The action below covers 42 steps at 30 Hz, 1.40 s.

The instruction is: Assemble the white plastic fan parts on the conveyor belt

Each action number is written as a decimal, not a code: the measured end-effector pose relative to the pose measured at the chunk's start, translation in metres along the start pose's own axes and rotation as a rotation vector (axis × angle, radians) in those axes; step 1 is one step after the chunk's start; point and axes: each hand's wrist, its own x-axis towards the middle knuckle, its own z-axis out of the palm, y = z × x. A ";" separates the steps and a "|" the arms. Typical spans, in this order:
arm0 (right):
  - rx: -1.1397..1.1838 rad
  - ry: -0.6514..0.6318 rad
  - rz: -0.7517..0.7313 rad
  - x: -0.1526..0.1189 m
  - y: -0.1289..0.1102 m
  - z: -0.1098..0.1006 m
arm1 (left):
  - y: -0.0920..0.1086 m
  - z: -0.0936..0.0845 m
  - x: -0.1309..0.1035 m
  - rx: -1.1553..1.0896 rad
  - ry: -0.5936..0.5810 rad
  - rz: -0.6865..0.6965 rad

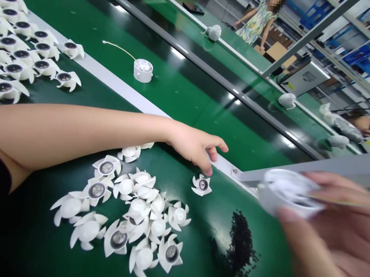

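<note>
My right hand, close to the camera and blurred, pinches a white round fan housing between thumb and fingers. My left arm stretches across the bench, and the left hand is bent with fingers apart, holding nothing. Just below its fingertips lies a single white fan impeller, its dark-ringed hub facing up. Whether the fingers touch it I cannot tell. Left of that, several more white impellers lie in a loose pile, some hub up and some face down. To their right is a heap of tiny black parts.
Rows of white impellers fill the bench's far left. Another fan housing with a thin cable sits on the green conveyor. Wrapped round items line its far side. A metal post rises at right. Other people are beyond.
</note>
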 end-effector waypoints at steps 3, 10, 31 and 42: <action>0.438 -0.134 -0.034 0.007 -0.007 0.024 | 0.001 -0.001 0.000 -0.104 0.029 -0.031; 0.398 -0.242 -0.154 0.012 -0.001 0.045 | 0.004 -0.001 -0.001 -0.172 0.063 -0.044; 0.148 -0.388 -0.386 0.013 0.011 0.050 | -0.010 -0.003 0.006 -0.058 0.068 0.034; 0.105 -0.310 -0.351 0.015 0.007 0.056 | 0.001 0.002 0.005 0.070 0.077 0.033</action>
